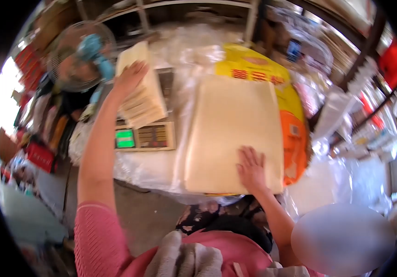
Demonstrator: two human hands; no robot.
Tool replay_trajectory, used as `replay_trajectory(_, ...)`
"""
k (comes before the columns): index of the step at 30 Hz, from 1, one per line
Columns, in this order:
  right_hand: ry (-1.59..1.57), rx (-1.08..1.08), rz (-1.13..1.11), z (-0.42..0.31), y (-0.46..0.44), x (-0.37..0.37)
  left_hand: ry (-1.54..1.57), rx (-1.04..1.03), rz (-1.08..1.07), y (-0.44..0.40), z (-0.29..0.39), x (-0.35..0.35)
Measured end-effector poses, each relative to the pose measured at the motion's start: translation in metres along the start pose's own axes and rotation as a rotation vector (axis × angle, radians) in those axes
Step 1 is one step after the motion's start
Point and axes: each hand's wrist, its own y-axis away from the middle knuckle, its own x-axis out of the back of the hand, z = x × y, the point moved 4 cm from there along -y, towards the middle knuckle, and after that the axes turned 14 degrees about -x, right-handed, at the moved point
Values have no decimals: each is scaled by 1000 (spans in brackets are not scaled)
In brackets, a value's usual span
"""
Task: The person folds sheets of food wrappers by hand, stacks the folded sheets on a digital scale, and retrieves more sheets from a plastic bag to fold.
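My left hand (133,76) lies across the top of a folded cream stack of thin sheets (145,104), fingers stretched out over it. That stack rests tilted on a digital weighing scale (168,134), whose display (125,138) glows green; its digits are too blurred to read. My right hand (252,171) is pressed flat, fingers spread, near the lower right corner of a large cream pile of flat sheets (233,124). The pile partly covers a yellow and orange printed sack (293,104).
Clear plastic sheeting (147,171) covers the table. A fan (80,55) with a blue cloth (91,48) stands at the back left. Plastic bags (337,111) and a blue can (293,50) crowd the right side. Shelving (198,3) runs along the back.
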Motion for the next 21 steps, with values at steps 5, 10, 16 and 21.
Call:
replay_trajectory(5,-70,-25,-1,-3,2,13,-198,21,-97,14,36,-32)
replay_trajectory(10,-95,-27,2,-4,2,15,-211,16,-56,14,38,-9)
replay_trajectory(16,-182,-28,-78,5,1,17,8,-433,565,109,144,-11)
replay_trajectory(21,-263,-18,-120,6,6,28,375,-309,320,192,177,-95)
